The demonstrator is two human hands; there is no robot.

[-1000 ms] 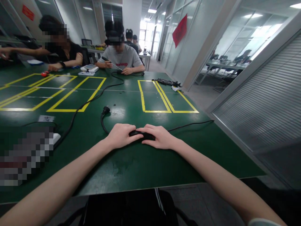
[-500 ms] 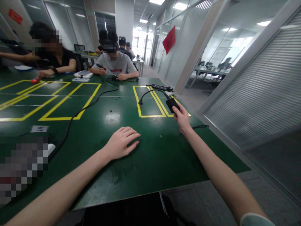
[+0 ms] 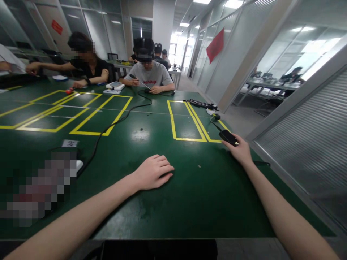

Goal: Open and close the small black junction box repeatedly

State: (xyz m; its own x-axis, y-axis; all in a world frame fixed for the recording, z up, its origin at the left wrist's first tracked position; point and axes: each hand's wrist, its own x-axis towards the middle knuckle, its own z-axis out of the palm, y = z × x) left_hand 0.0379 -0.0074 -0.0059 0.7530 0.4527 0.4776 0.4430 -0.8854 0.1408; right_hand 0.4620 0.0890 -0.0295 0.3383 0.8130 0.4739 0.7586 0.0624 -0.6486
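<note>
My right hand is closed around a black power adapter near the right side of the green table. From the adapter's far end a black cable runs toward a dark plug. My left hand lies palm down on the tabletop, its fingers stretched out and nothing in it. Behind my right wrist, part of another black cable shows on the table.
Yellow tape outlines mark the table. A black folded stand-like object lies at the far right. A long black cable crosses the left side beside a pixelated area. Across the table sit co-workers, one in a grey shirt.
My right hand has carried the adapter to the right, and its plug end has swung from the left tape outline to the right one. The view has turned left; my left hand stays resting.
</note>
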